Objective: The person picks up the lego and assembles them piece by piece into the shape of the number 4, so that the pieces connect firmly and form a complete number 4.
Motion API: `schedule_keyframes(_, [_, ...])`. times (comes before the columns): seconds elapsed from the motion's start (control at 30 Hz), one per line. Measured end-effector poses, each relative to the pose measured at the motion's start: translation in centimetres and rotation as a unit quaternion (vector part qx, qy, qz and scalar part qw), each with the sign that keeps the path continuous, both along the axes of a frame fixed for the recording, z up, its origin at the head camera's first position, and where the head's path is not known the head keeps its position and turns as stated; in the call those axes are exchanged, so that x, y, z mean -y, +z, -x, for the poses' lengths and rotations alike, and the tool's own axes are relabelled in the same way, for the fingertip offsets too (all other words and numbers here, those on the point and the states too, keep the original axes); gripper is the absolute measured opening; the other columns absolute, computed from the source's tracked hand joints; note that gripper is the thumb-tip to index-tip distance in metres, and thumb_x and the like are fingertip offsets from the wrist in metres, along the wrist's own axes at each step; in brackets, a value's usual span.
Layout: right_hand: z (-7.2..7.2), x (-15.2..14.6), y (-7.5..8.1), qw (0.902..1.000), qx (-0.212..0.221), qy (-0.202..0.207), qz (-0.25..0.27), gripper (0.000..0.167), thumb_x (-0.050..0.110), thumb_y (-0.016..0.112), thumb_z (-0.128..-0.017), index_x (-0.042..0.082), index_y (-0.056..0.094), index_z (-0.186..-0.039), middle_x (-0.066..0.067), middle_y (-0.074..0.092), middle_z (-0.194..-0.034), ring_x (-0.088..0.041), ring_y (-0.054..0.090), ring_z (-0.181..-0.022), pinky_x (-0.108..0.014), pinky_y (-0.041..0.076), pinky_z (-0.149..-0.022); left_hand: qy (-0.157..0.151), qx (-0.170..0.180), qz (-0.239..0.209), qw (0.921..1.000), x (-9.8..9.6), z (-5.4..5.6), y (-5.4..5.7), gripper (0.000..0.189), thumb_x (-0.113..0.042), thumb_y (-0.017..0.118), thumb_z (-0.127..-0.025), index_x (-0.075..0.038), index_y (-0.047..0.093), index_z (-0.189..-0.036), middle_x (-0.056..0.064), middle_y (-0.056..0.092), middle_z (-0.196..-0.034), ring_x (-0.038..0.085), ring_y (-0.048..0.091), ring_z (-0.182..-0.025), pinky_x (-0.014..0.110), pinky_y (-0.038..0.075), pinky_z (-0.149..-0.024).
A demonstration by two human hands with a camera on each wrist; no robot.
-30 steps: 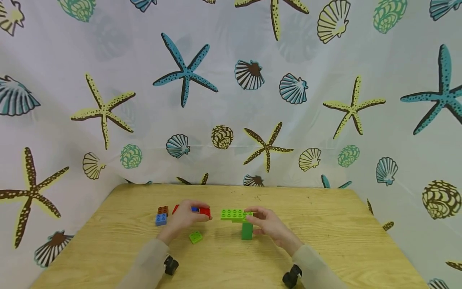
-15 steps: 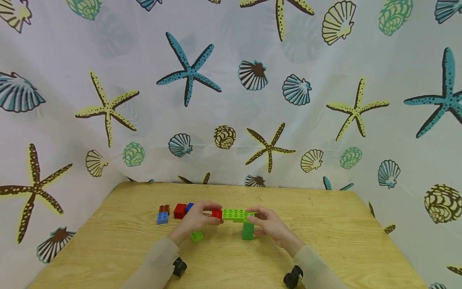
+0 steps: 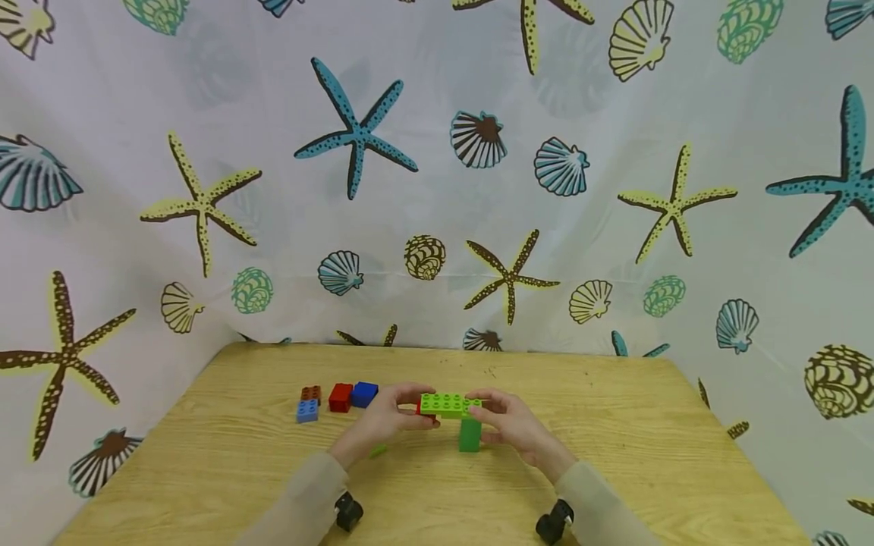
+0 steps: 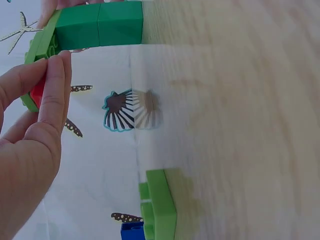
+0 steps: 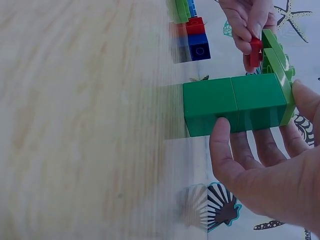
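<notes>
A pale cloth backdrop (image 3: 423, 205) printed with starfish and seashells hangs behind and around a light wooden table (image 3: 601, 455). Over the table reach 2 arms in beige sleeves (image 3: 305, 485), each with a small black device (image 3: 349, 513) at the wrist.

The right hand (image 3: 520, 434) holds the right end of a green build, its thumb on the top layer and its fingers curled against the column below. The left hand (image 3: 382, 417) pinches a small red brick between thumb and fingers at the build's other end.

The build stands on the table between the hands: a column (image 3: 470, 434) of 2 dark green bricks carries a light green studded beam (image 3: 447, 404), which extends leftward. The red brick (image 5: 256, 52) is at the underside of that far end; whether it is fastened cannot be told.

Back left lie a red block (image 3: 341, 398) touching a blue block (image 3: 365, 394), and a light blue brick (image 3: 307, 411) just in front of a brown brick (image 3: 311, 393). A flat lime piece (image 3: 378, 450), partly hidden by the left arm, lies nearer.
</notes>
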State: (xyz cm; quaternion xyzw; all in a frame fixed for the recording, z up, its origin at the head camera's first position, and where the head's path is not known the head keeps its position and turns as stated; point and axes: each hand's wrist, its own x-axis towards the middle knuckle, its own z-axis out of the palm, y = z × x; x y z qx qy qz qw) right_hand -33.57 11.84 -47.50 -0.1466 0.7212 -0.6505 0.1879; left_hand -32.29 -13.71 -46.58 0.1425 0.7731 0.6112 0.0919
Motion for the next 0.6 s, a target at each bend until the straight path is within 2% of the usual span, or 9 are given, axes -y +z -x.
schedule_keyframes(0.2, [0.03,0.01,0.04,1.0000,-0.005,-0.003,0.005,0.045,0.030,0.061,-0.098,0.010,0.054,-0.137,-0.011,0.057,-0.130,-0.013,0.061,-0.105,-0.045,0.053,-0.091,-0.013,0.011,-0.037,0.9992,-0.13,0.34,-0.24,0.054,-0.007,0.074,-0.086,-0.006,0.055,-0.137,0.018,0.059,-0.127,0.026,0.070,-0.100,0.042,0.055,-0.090])
schedule_keyframes(0.3, [0.07,-0.10,-0.01,1.0000,-0.003,-0.006,0.004,0.045,0.031,0.061,-0.097,0.011,0.054,-0.137,-0.010,0.057,-0.130,-0.012,0.061,-0.105,-0.043,0.054,-0.091,-0.020,0.008,-0.043,0.9989,-0.36,0.17,-0.14,0.053,-0.006,0.073,-0.087,-0.003,0.054,-0.136,0.020,0.059,-0.126,0.027,0.071,-0.099,0.043,0.055,-0.091])
schedule_keyframes(0.47, [0.10,-0.13,-0.14,1.0000,-0.002,-0.006,0.004,0.045,0.031,0.062,-0.097,0.010,0.054,-0.137,-0.010,0.057,-0.130,-0.012,0.061,-0.106,-0.041,0.054,-0.090,-0.006,0.004,-0.036,0.9993,-0.67,-0.12,0.08,0.051,-0.006,0.073,-0.087,-0.002,0.055,-0.134,0.018,0.060,-0.126,0.025,0.070,-0.100,0.037,0.056,-0.088])
schedule_keyframes(0.6, [-0.02,-0.09,-0.19,1.0000,-0.004,-0.004,0.001,0.047,0.032,0.062,-0.097,0.010,0.054,-0.137,-0.011,0.057,-0.131,-0.013,0.061,-0.106,-0.043,0.054,-0.091,0.007,0.018,-0.049,0.9986,-0.64,-0.16,0.04,0.048,-0.011,0.073,-0.089,-0.002,0.057,-0.133,0.017,0.061,-0.125,0.025,0.070,-0.099,0.037,0.056,-0.088])
